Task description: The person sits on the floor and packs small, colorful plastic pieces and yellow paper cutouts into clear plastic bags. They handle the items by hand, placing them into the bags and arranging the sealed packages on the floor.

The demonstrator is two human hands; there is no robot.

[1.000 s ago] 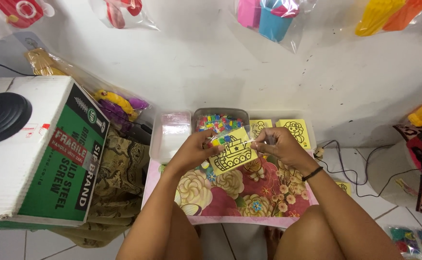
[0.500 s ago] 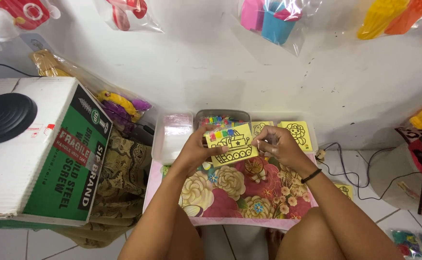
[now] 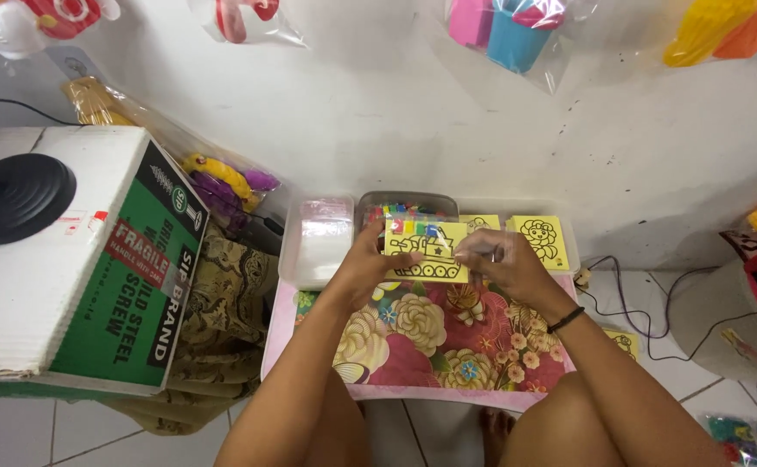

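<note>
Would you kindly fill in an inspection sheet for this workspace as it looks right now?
Surface: small table with a pink floral top, over the person's lap.
Job's things: yellow card with a black tank outline and a row of coloured sachets along its top edge, held above the table.
Clutter: clear plastic tray at the left, dark box of coloured bits, yellow picture cards at the back.
Grippers: left hand grips the card's left edge; right hand holds its right edge.
Cables: black wires on the floor tiles at the right.
Surroundings: green and white carton with a black round base on it, bagged toys against the white wall.
</note>
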